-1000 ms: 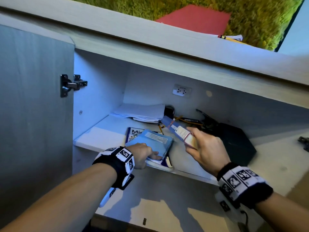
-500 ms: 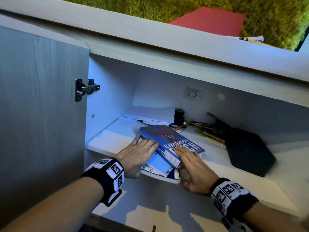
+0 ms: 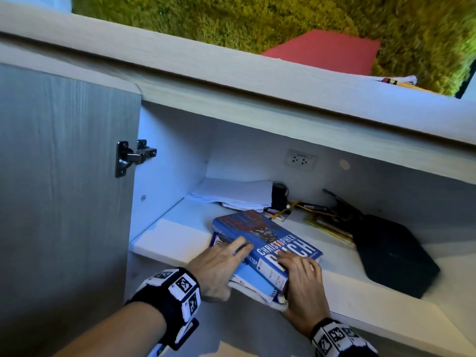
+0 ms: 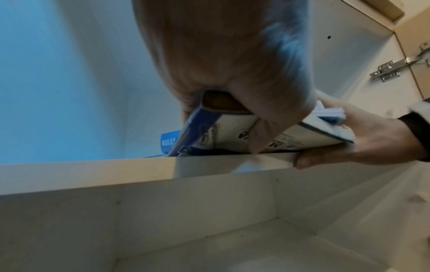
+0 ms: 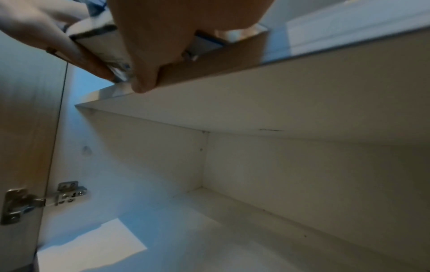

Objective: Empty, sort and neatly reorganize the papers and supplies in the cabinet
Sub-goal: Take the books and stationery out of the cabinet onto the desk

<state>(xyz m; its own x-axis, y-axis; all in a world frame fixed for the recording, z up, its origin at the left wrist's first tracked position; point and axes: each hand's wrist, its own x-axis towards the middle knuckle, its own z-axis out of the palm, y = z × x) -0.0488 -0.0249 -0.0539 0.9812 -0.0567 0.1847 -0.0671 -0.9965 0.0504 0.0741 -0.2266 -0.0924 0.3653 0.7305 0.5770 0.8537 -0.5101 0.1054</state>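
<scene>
A blue hardback book (image 3: 268, 235) lies on top of a light blue notebook (image 3: 252, 279) and a white-covered book (image 4: 291, 132), stacked at the front edge of the cabinet shelf (image 3: 175, 240). My left hand (image 3: 219, 269) grips the stack's left near side, fingers on top and thumb (image 4: 260, 128) underneath. My right hand (image 3: 301, 276) grips the near right corner, fingers on the blue cover. In the right wrist view its thumb (image 5: 144, 73) curls under the stack (image 5: 97, 46). The stack overhangs the shelf's edge.
At the shelf's back lie a pile of white papers (image 3: 234, 191), a small black object (image 3: 279, 197) and loose pencils and pens (image 3: 316, 210). A black box (image 3: 391, 256) sits on the right. The cabinet door (image 3: 64, 202) stands open on the left. A red folder (image 3: 324, 50) lies on the cabinet top.
A second ago my right hand held the blue book in the air. It now lies on the notebook, and both hands have closed around the stack at the shelf's front edge.
</scene>
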